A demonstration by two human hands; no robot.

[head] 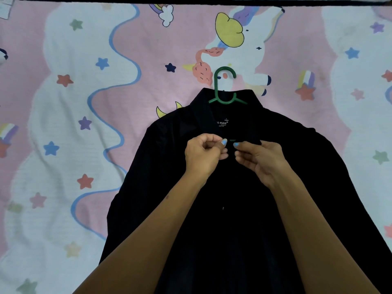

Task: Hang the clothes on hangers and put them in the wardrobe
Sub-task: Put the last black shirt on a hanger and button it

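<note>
Both hands are pinching the front of the black shirt (244,219) just below the collar, the left hand (203,154) curled on one edge of the opening and the right hand (259,159) curled on the other, fingertips nearly meeting at the top of the placket. That shirt lies flat and face up on the bedsheet (63,124), a pink and white one printed with stars and a unicorn, sleeves spread to either side. Up at the neck the green hanger (226,88) is already inside the shirt, its hook poking out past the collar onto the sheet.
</note>
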